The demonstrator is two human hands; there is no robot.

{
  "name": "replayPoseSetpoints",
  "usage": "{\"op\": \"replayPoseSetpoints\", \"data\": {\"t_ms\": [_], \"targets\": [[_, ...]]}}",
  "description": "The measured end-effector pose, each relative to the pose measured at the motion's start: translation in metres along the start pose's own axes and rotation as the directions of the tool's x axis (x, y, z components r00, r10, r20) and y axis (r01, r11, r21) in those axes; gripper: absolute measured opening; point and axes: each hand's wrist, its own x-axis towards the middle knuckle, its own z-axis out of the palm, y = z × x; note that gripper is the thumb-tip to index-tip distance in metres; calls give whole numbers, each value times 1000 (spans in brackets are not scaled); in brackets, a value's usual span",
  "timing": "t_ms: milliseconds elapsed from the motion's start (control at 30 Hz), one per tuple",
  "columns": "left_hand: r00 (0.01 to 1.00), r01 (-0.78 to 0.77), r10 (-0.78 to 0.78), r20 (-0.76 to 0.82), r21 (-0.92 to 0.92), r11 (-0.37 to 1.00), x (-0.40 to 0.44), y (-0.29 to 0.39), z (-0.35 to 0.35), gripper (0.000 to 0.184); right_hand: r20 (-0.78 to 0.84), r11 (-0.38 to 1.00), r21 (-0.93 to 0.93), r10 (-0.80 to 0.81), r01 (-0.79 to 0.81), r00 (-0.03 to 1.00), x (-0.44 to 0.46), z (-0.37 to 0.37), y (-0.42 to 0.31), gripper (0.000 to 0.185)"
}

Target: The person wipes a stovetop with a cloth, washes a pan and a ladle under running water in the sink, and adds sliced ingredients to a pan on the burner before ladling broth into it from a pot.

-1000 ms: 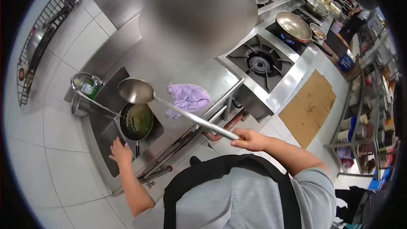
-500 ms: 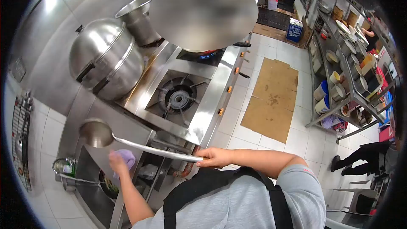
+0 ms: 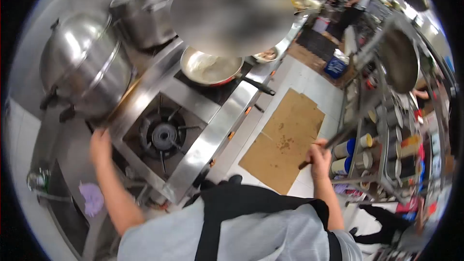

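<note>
My right hand [image 3: 319,158] is closed round the handle of a long ladle [image 3: 400,63], raised out to the right with its bowl high and near the camera. The handle's end pokes out below my fist. My left hand [image 3: 100,142] is by the left edge of the stove, near the gas burner [image 3: 164,135]; motion blur hides its fingers. Lower left, a purple cloth [image 3: 92,199] lies by the sink, apart from my left hand. On the farther burner sits a frying pan [image 3: 208,70], its black handle pointing right.
A large domed steel pot [image 3: 84,63] and a tall stockpot [image 3: 147,12] stand along the wall. Cardboard [image 3: 282,142] covers part of the tiled floor. Metal shelves [image 3: 377,164] with containers line the right. Other people stand at the back and lower right.
The ladle has swung from over the sink side up to the right. My left hand has let go of the purple cloth and moved up towards the stove. The view has shifted.
</note>
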Motion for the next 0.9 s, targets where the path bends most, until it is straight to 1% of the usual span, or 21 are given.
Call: {"op": "replayPoseSetpoints", "data": {"t_ms": [33,67,100,133,167,200,233,267,300,367,400,433,500,533,567,633,700,767,833,867,900], "targets": [[984,-24,20,175,19,1000,-13,78,12,27,-90,997,-34,69,-72,994,14,-28,27,13],[872,-166,185,454,-81,983,-15,113,45,29,-188,989,-58,125,-138,974,22,-58,57,13],[648,-168,329,687,-292,942,-28,148,83,27,-271,967,-124,182,-222,945,24,-85,79,14],[387,-261,451,804,-374,890,-52,189,107,28,-359,935,-180,225,-304,906,23,-117,104,16],[97,-270,581,808,-540,797,-76,217,140,32,-380,873,-385,145,-299,914,23,-169,147,21],[-93,-274,687,721,-682,678,-103,237,178,38,-384,771,-569,57,-286,921,19,-209,181,27],[-166,-258,641,749,-661,705,-128,258,202,40,-391,547,-728,164,-413,906,12,-228,181,32],[-185,-329,582,792,-608,723,-148,275,229,41,-419,273,-834,251,-479,873,16,-245,179,37],[-208,-407,524,826,-561,721,-164,287,256,42,-430,138,-862,308,-487,849,20,-264,191,37],[-82,-612,344,935,-320,723,-188,309,303,51,-449,7,-862,453,-506,771,24,-304,222,37],[46,-614,418,907,-304,728,-197,311,325,53,-451,-14,-855,514,-518,730,28,-322,240,37],[179,-608,478,860,-285,741,-204,309,345,55,-442,-12,-849,565,-528,697,36,-337,255,37],[269,-581,427,863,-208,787,-212,316,385,62,-398,30,-833,662,-552,636,53,-349,281,38],[256,-602,434,864,-209,771,-214,328,398,62,-381,67,-811,693,-581,612,64,-353,287,38],[260,-560,395,881,-196,805,-217,345,409,64,-355,115,-793,711,-598,607,79,-356,294,38],[252,-521,368,895,-195,831,-223,378,437,66,-309,229,-747,712,-624,631,113,-357,305,38],[412,-260,356,839,-266,928,-225,415,462,64,-264,363,-691,679,-626,685,160,-352,307,38],[383,-260,332,862,-244,934,-218,455,476,60,-273,400,-662,659,-634,700,210,-340,279,38],[357,-254,305,883,-223,941,-209,487,496,56,-152,404,-824,517,-396,843,285,-304,200,36],[335,-247,296,894,-220,944,-203,496,513,51,-156,402,-827,508,-394,847,314,-301,192,36],[312,-239,282,907,-213,948,-198,507,528,47,-161,345,-880,429,-327,889,337,-299,188,36]]}}
